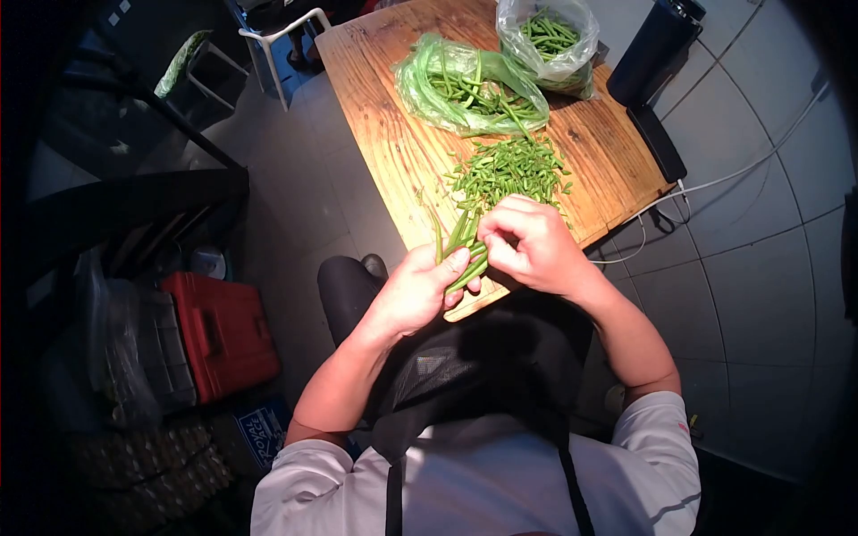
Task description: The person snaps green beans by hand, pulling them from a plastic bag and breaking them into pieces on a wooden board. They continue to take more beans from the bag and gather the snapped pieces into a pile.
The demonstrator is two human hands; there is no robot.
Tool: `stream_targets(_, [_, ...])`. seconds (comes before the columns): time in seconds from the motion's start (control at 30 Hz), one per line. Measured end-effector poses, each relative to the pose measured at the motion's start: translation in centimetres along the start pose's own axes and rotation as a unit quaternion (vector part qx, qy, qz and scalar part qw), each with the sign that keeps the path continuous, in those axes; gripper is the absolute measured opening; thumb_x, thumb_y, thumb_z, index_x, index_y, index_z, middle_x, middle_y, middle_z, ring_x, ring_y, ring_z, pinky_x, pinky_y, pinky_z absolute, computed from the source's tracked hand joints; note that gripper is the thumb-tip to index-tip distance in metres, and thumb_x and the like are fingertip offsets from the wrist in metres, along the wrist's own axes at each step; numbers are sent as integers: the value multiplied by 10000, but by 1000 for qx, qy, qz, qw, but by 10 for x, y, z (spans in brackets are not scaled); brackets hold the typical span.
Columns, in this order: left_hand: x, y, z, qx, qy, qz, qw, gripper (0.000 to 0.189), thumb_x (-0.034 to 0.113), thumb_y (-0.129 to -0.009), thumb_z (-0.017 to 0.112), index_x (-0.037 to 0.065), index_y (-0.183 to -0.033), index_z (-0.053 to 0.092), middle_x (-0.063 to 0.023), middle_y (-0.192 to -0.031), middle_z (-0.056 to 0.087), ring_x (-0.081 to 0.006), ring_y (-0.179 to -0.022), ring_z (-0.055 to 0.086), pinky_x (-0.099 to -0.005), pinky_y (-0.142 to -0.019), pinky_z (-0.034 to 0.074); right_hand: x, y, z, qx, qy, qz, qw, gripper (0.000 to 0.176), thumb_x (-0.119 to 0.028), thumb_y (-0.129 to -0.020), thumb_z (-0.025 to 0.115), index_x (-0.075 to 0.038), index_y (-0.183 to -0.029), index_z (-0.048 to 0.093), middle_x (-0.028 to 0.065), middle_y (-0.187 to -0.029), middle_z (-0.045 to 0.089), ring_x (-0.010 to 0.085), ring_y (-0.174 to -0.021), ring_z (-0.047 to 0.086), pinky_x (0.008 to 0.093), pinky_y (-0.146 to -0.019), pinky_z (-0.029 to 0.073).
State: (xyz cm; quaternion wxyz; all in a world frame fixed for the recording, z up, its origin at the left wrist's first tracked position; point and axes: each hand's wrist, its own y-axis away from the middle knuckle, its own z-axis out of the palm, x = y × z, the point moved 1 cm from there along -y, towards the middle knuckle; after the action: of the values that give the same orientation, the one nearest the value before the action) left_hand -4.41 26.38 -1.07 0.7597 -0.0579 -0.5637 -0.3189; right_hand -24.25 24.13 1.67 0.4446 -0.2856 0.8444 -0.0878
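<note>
The left hand [418, 288] clenches a bundle of beans [463, 239], their length slanting away from it over the table [384, 152], while the right hand [536, 246] (just beside, touching) pinches their near ends.

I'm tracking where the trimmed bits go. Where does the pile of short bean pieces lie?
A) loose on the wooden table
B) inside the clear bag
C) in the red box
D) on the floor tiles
A: the bean pieces lie loose on the wooden table, between the green bag and the beans gripped by the left hand.
</note>
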Motion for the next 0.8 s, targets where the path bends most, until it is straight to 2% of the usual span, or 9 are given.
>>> stream_targets(0.03, [0, 0, 1, 3, 6, -1, 1000, 298, 313, -1066, 484, 61, -1041, 641, 10, -792, 611, -41, -582, 433, -207, -535, 386, 1, 2, 2, 17, -55, 58, 997, 60, -31, -800, 662, -3, -852, 653, 90, -747, 603, 195, -649, 599, 314, -620, 489])
stream_targets(0.07, [-1, 1, 0, -3, 4, -1, 1000, 302, 319, -1063, 491, 61, -1016, 639, 13, -786, 604, -43, -579, 432, -209, -532, 384, 3, 4, 1, 31, -127, 102, 986, 24, -28, -895, 635, -11, -888, 650, 9, -782, 610, 68, -676, 536, 243, -601, 441])
stream_targets(0.13, [-1, -2, -3, -15, -5, 5, 1000, 315, 331, -1057, 503, 60, -967, 635, 18, -773, 589, -45, -573, 431, -215, -526, 379, 2, -1, -7, 78, -140, 149, 976, 51, -42, -843, 675, -5, -877, 666, 35, -748, 608, 80, -637, 543, 245, -596, 459])
stream_targets(0.17, [0, 0, -4, -15, 10, -1, 1000, 256, 289, -1045, 534, 54, -1005, 627, -22, -818, 641, -51, -580, 467, -214, -542, 408, 4, -3, -10, 97, -105, 137, 980, 72, -52, -840, 699, -22, -901, 677, 37, -751, 614, 82, -641, 553, 249, -600, 465])
stream_targets(0.27, [3, 1, -5, -9, 5, -10, 1000, 246, 277, -1042, 540, 53, -987, 625, -24, -813, 638, -49, -568, 464, -213, -528, 405, 15, -6, -20, 82, 19, 74, 994, 136, -49, -833, 727, -49, -964, 691, 76, -840, 640, 178, -689, 603, 307, -643, 501])
stream_targets(0.37, [2, 0, -9, -18, 53, -25, 998, 241, 272, -1037, 551, 51, -973, 623, -22, -802, 631, -46, -553, 461, -210, -512, 400, 15, -7, -20, 166, 92, -66, 980, 195, -25, -792, 727, -67, -980, 699, 76, -907, 643, 238, -766, 618, 343, -686, 506])
stream_targets(0.5, [3, 0, -6, -9, 35, -24, 999, 244, 269, -1033, 555, 48, -954, 621, -19, -788, 622, -43, -545, 458, -205, -502, 396, -11, -11, -33, 42, 172, -203, 963, 326, -33, -667, 722, -103, -985, 709, 46, -967, 644, 233, -805, 607, 354, -728, 488])
stream_targets(0.53, [3, 0, -5, -12, 29, -24, 999, 244, 269, -1033, 556, 48, -951, 621, -18, -784, 620, -42, -546, 459, -204, -502, 396, -12, -12, -32, 38, 193, -235, 952, 306, -48, -677, 719, -101, -977, 702, 43, -948, 638, 233, -801, 598, 354, -732, 484])
stream_targets(0.8, [11, 2, -7, 6, 60, -43, 997, 240, 249, -1029, 559, 34, -932, 606, -30, -771, 610, -46, -519, 443, -200, -468, 378, 14, -16, -27, 26, 220, -185, 957, 200, -41, -744, 683, -70, -941, 671, 61, -877, 606, 260, -810, 597, 376, -743, 478])
